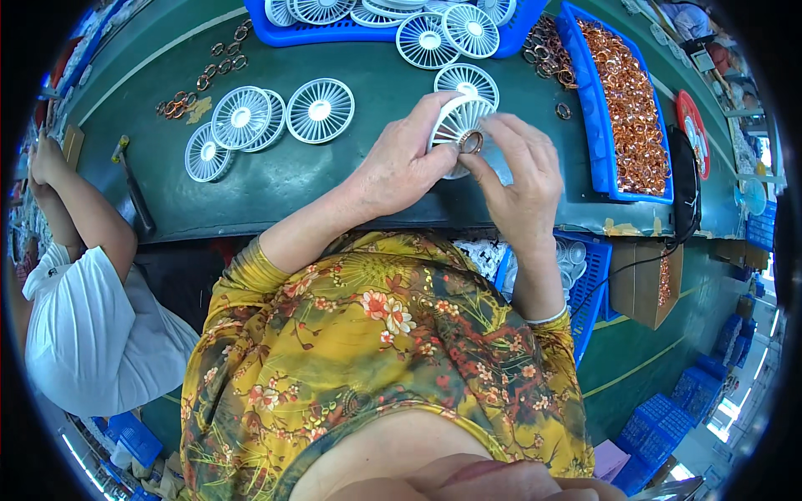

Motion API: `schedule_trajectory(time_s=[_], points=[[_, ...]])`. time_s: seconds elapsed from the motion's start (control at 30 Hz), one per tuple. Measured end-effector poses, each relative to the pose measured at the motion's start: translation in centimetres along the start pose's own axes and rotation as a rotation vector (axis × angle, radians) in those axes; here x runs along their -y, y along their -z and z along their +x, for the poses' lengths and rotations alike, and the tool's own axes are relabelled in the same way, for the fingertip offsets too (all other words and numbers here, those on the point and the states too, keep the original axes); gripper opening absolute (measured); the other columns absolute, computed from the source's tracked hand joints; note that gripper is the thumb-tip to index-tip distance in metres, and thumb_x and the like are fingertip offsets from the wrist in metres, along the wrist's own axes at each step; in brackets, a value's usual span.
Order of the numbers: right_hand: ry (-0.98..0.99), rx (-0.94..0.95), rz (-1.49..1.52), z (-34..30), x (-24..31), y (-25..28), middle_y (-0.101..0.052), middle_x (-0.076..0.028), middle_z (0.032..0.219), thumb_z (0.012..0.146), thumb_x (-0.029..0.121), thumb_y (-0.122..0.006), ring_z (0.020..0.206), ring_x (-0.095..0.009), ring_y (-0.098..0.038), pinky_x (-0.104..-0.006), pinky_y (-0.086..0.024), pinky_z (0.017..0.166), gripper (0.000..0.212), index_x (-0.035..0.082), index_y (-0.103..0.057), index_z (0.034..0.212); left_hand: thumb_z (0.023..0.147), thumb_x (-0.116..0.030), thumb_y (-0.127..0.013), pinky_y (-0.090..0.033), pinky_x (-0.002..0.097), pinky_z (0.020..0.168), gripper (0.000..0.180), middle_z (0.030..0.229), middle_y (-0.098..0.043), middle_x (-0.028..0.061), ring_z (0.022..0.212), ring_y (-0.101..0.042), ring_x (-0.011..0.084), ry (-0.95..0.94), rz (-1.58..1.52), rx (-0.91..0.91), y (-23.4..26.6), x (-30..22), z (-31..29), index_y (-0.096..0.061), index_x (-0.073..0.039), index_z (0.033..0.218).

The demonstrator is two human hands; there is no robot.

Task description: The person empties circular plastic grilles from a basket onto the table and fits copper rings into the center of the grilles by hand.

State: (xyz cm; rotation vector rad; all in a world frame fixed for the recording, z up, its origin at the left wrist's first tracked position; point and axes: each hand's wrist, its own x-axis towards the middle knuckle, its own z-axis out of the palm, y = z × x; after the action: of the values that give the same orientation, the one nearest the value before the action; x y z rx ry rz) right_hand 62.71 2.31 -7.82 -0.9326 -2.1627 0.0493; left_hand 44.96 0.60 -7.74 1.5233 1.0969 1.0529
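Far blue basket (334,35) holds wht slatted grilles (322,8); blue tray (595,125) at R is heaped w/ copper rings (626,100); near R, below table (251,192), a blue crate (591,292) has wht parts. L hand (405,154) pinches a tilted grille (459,121) over table's near side; R hand (530,179) has thumb by hub ring (470,143), fingers blurred, can't tell if gripping. Held grille partly blocks a loose grille (466,81) just beyond; hammer (138,192) lies L.

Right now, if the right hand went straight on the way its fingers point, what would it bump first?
Probably the white, round, spoked plastic wheel held in the left hand. The right hand points up and left toward it, though depth is hard to judge.
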Motion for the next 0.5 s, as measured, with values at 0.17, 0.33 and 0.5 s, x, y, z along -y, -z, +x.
schedule_trajectory(time_s=[0.17,0.33,0.5], points=[[0.156,0.109,0.203,-0.2,-0.8,1.4,-0.066,0.002,0.116,0.07,0.027,-0.076,0.126,-0.026,-0.048,-0.0467,-0.025,0.108,0.034,0.021,-0.072,0.104,0.087,-0.016,-0.06,-0.046,0.0282,0.09,0.055,0.118,-0.056,0.0078,0.106,-0.055,0.0131,0.09,-0.446,0.234,1.2,0.1,-0.9,-0.039,-0.001,0.135],[0.061,0.231,0.654,-1.1,-2.3,0.3,-0.063,-0.007,0.121,0.081,0.02,-0.068,0.125,-0.029,-0.049,-0.0466,-0.028,0.108,0.029,0.012,-0.069,0.109,0.089,-0.028,-0.065,-0.048,0.0286,0.086,0.051,0.11,-0.059,0.008,0.099,-0.057,0.0128,0.135,-0.449,0.235,0.3,0.1,-1.5,-0.045,-0.001,0.128],[-0.424,0.088,0.639,-0.8,-5.6,-0.5,-0.06,-0.015,0.123,0.087,0.011,-0.06,0.116,-0.023,-0.056,-0.0312,-0.043,0.096,0.03,0.002,-0.063,0.115,0.085,-0.01,-0.065,-0.052,0.0291,0.073,0.046,0.099,-0.066,0.0116,0.087,-0.066,0.0211,-0.227,0.451,-0.116,-0.1,2.7,-1.1,-0.048,-0.01,0.129]])
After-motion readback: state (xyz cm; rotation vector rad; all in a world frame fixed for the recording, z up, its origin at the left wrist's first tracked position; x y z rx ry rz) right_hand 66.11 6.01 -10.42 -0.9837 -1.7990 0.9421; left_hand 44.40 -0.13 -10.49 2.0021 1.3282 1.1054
